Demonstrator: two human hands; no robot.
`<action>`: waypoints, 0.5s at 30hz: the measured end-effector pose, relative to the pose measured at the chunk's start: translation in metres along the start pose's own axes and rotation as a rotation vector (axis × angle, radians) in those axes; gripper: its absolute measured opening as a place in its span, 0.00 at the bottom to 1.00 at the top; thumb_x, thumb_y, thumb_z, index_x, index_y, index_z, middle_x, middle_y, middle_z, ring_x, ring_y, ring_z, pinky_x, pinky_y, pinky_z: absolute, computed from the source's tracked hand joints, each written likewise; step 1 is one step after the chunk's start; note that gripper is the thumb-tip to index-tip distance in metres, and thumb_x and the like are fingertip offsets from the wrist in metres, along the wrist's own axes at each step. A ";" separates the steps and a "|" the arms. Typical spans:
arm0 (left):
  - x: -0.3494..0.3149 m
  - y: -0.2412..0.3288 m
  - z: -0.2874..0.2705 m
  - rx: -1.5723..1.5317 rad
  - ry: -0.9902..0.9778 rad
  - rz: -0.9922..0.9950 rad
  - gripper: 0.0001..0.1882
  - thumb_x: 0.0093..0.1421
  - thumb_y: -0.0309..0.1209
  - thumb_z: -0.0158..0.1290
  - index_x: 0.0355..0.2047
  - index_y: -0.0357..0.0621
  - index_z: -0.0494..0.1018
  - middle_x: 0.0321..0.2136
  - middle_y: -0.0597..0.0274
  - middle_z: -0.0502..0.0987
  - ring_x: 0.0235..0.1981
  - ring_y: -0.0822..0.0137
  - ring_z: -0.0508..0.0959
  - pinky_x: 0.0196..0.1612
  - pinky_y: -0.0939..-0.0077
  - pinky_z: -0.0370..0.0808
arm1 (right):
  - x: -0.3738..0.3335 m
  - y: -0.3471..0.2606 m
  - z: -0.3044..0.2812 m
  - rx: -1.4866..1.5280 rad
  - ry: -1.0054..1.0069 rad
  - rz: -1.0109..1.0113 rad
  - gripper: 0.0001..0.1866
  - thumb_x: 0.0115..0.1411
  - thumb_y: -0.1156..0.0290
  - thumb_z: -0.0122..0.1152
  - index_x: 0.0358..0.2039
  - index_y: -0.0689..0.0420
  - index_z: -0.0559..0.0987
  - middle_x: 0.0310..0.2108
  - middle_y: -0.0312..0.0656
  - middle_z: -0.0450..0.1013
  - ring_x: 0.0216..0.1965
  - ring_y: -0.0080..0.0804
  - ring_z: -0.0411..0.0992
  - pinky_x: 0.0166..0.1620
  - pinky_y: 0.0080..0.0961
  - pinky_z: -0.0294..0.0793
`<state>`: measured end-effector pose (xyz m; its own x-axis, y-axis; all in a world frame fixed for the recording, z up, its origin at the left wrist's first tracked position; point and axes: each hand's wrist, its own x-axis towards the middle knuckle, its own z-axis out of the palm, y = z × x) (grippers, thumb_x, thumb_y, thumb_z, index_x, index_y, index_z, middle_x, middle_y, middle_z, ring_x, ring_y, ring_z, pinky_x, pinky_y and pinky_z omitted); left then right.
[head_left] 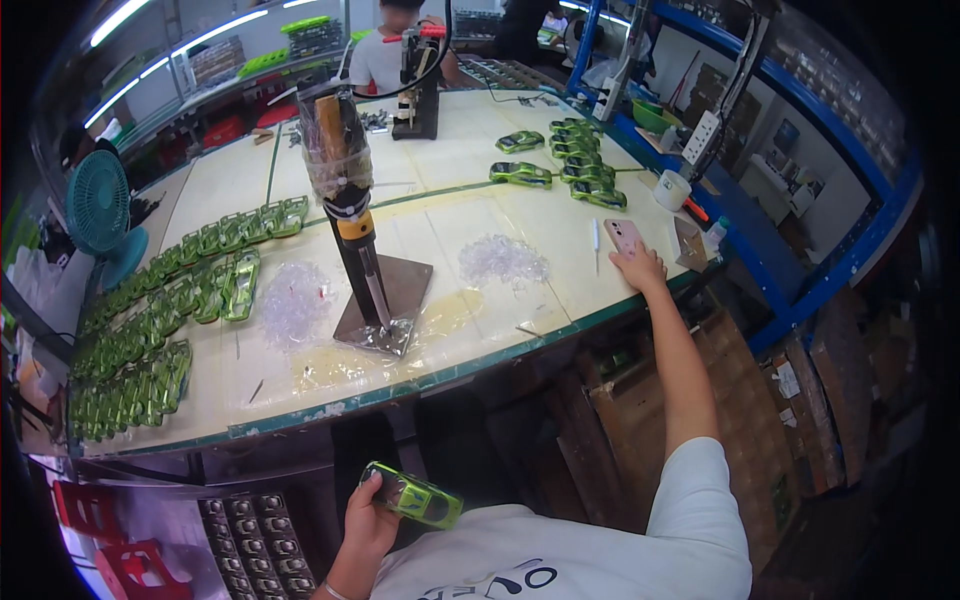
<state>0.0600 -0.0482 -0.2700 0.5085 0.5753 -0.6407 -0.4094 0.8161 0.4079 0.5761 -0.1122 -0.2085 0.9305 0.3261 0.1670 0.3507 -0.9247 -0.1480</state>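
Note:
Low in front of my body, my left hand (368,522) is closed around a shiny green toy car body (428,503), thumb on its top. My right arm stretches out to the table's right side, where my right hand (640,268) grips the lower end of a pink phone (622,238) lying there. A slim white pen-like tool (596,246) lies just left of the phone. At the table's middle stands a black and yellow upright tool (360,250), its tip over a square metal plate (405,290).
Rows of green car bodies (240,285) cover the table's left; several more (590,170) sit far right. Clear plastic bits form two piles (505,260). A teal fan (100,210), white cup (672,190), small box (690,243) and blue frame (770,300) edge the table. Another person (378,60) sits opposite.

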 end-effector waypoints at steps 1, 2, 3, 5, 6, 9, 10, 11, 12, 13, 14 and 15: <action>0.000 0.001 0.002 0.005 -0.003 0.010 0.06 0.55 0.29 0.45 0.32 0.41 0.66 0.29 0.57 0.73 0.32 0.62 0.74 0.38 0.65 0.71 | 0.002 -0.002 -0.002 0.005 -0.092 0.031 0.36 0.45 0.45 0.52 0.52 0.51 0.61 0.49 0.52 0.59 0.52 0.48 0.55 0.54 0.38 0.51; 0.001 0.001 0.004 0.011 -0.008 0.018 0.06 0.55 0.29 0.45 0.32 0.41 0.66 0.28 0.57 0.73 0.32 0.62 0.74 0.38 0.66 0.71 | 0.010 -0.002 -0.002 -0.005 -0.103 0.014 0.35 0.46 0.44 0.50 0.52 0.50 0.61 0.49 0.51 0.60 0.52 0.47 0.55 0.53 0.37 0.52; 0.000 0.001 0.004 0.026 -0.004 0.017 0.06 0.55 0.29 0.45 0.32 0.41 0.66 0.28 0.57 0.73 0.32 0.62 0.74 0.38 0.66 0.71 | 0.010 -0.004 -0.001 -0.009 -0.106 0.014 0.35 0.46 0.44 0.50 0.52 0.50 0.61 0.49 0.51 0.60 0.52 0.47 0.55 0.53 0.38 0.52; 0.003 -0.003 0.008 0.040 -0.008 0.000 0.06 0.54 0.29 0.45 0.32 0.41 0.66 0.28 0.57 0.73 0.31 0.63 0.74 0.37 0.67 0.71 | 0.015 -0.006 -0.005 -0.019 -0.109 0.024 0.34 0.47 0.46 0.50 0.51 0.49 0.62 0.47 0.51 0.62 0.52 0.47 0.56 0.53 0.39 0.52; 0.005 -0.004 0.010 0.050 -0.011 -0.008 0.06 0.54 0.29 0.46 0.32 0.41 0.66 0.28 0.57 0.73 0.31 0.63 0.74 0.37 0.67 0.71 | 0.017 -0.006 -0.006 0.021 -0.082 0.028 0.32 0.47 0.47 0.50 0.50 0.51 0.64 0.45 0.50 0.64 0.49 0.45 0.58 0.51 0.38 0.55; 0.004 -0.006 0.014 0.046 -0.019 -0.014 0.06 0.54 0.29 0.46 0.32 0.41 0.65 0.28 0.57 0.73 0.31 0.63 0.74 0.37 0.67 0.71 | 0.026 0.008 -0.005 0.456 -0.044 0.064 0.28 0.48 0.51 0.50 0.45 0.56 0.68 0.37 0.48 0.69 0.40 0.39 0.66 0.44 0.32 0.63; 0.004 -0.007 0.015 0.050 -0.013 -0.010 0.06 0.54 0.29 0.45 0.32 0.41 0.65 0.27 0.57 0.73 0.31 0.63 0.74 0.37 0.67 0.71 | 0.035 0.021 -0.001 0.808 -0.061 0.082 0.26 0.48 0.52 0.49 0.43 0.58 0.69 0.34 0.46 0.70 0.37 0.37 0.67 0.40 0.30 0.66; 0.003 -0.005 0.014 0.055 -0.009 -0.007 0.06 0.54 0.28 0.45 0.32 0.41 0.65 0.27 0.57 0.73 0.31 0.63 0.74 0.37 0.67 0.71 | 0.042 0.036 0.001 1.160 -0.074 0.097 0.24 0.49 0.54 0.49 0.40 0.60 0.70 0.31 0.45 0.71 0.33 0.34 0.69 0.37 0.28 0.68; 0.002 -0.004 0.014 0.055 0.001 0.003 0.06 0.54 0.28 0.45 0.32 0.41 0.65 0.27 0.57 0.73 0.31 0.63 0.74 0.37 0.67 0.71 | 0.038 0.042 -0.005 1.478 -0.178 0.194 0.23 0.50 0.53 0.47 0.35 0.62 0.71 0.26 0.42 0.70 0.26 0.30 0.69 0.29 0.22 0.69; -0.001 -0.002 0.018 0.085 0.012 0.021 0.06 0.54 0.28 0.45 0.32 0.41 0.64 0.26 0.58 0.73 0.31 0.63 0.74 0.36 0.68 0.72 | 0.033 0.049 -0.011 1.764 -0.379 0.112 0.25 0.50 0.52 0.43 0.36 0.63 0.71 0.29 0.46 0.70 0.29 0.35 0.69 0.31 0.29 0.70; 0.002 -0.002 0.013 0.102 0.015 0.034 0.06 0.54 0.28 0.45 0.32 0.42 0.64 0.26 0.58 0.73 0.30 0.63 0.75 0.36 0.68 0.72 | 0.028 0.049 -0.011 1.929 -0.421 0.076 0.27 0.50 0.51 0.41 0.37 0.63 0.70 0.30 0.49 0.70 0.29 0.37 0.70 0.33 0.32 0.70; 0.005 -0.002 0.009 0.127 0.013 0.039 0.06 0.54 0.28 0.46 0.32 0.42 0.64 0.26 0.58 0.73 0.30 0.64 0.75 0.35 0.68 0.73 | 0.013 0.043 -0.022 2.095 -0.450 0.043 0.28 0.50 0.50 0.39 0.38 0.64 0.69 0.32 0.51 0.69 0.30 0.40 0.70 0.34 0.34 0.70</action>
<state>0.0700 -0.0460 -0.2686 0.4838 0.6068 -0.6306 -0.3288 0.7938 0.5116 0.6008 -0.1522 -0.1915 0.7835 0.6213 -0.0017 -0.3896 0.4891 -0.7804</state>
